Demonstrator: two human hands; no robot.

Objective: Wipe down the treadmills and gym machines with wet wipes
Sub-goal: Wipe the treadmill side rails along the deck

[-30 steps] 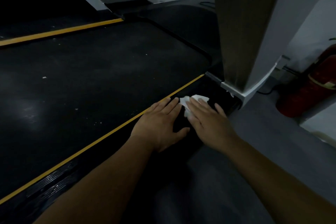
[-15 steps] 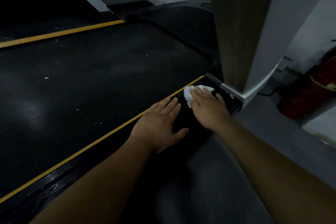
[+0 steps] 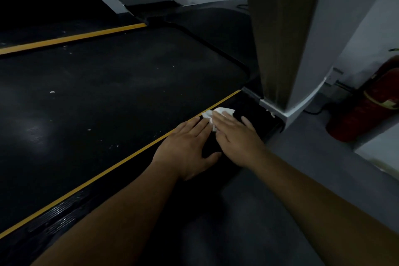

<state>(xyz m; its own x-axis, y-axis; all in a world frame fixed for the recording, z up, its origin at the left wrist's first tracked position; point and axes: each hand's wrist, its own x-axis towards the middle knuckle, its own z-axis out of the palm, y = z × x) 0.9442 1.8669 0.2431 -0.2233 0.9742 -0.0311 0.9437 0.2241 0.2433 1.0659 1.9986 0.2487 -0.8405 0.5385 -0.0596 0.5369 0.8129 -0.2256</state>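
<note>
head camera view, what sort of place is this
Probably a gym. A treadmill's wide black belt runs beside a yellow-edged side rail, its grey upright rises at the front, and a red fire extinguisher sits by the wall.

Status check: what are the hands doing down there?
Left hand flat on treadmill side rail. Right hand pressing white wipe onto rail. Upright post close ahead of wipe.

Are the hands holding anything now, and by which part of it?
Nothing is gripped. The right hand presses its flat fingers on the near part of the white wipe against the side rail; the left hand rests bare beside it.
</note>
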